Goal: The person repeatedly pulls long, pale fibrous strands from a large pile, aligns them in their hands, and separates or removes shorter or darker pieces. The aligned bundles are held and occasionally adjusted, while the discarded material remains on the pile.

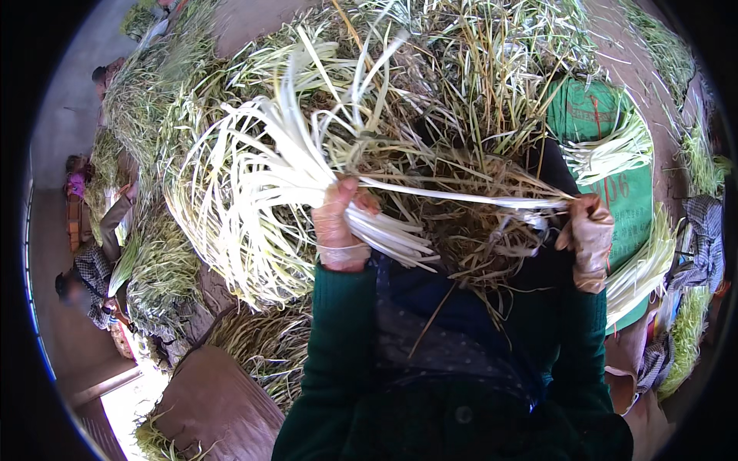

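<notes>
In the middle of the view my left hand (340,230), in a thin translucent glove, grips a thick bundle of pale blanched leafy stalks (282,167). Their loose leaves fan out to the upper left, and the white stem ends stick out below my fist. My right hand (588,236), gloved as well, pinches the end of a single white stalk (461,199), along with some thin dry strands. That stalk stretches nearly level between both hands. Beneath it, dry brown leaf litter (478,242) covers my lap and dark apron (438,328).
A green woven sack (625,201) bearing print lies at right, with pale stalk bunches (605,147) on it. Heaps of green and yellowish stalks (190,109) surround me. A person in checked clothing (95,276) sits at left; others are at the edges. Brown sheeting (219,397) lies lower left.
</notes>
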Motion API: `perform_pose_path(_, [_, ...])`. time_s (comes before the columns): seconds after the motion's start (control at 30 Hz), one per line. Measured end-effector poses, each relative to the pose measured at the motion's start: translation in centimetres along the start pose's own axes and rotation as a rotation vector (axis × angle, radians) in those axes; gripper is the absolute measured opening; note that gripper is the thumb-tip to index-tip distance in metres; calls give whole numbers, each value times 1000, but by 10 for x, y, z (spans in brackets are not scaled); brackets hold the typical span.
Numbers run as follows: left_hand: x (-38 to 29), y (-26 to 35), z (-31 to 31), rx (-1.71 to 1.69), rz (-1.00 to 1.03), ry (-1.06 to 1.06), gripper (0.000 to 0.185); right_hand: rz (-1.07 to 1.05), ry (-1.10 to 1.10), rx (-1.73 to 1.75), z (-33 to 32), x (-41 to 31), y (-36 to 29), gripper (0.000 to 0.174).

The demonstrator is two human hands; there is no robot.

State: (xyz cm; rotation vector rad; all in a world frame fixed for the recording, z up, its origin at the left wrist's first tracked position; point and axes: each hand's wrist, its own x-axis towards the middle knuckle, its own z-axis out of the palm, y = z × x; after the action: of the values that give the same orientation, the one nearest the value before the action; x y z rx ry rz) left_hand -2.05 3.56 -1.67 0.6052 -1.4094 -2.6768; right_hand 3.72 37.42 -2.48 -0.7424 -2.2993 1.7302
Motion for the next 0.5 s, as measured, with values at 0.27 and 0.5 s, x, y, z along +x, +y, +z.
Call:
perform_pose_path(0.27, [-10, 13, 7, 5, 39, 8, 30, 36, -197, 70, 29, 19, -39, 20])
perform_pose_path(0.5, [-27, -6, 0, 48, -130, -97, 29, -894, -960, -223, 148, -8, -65, 8])
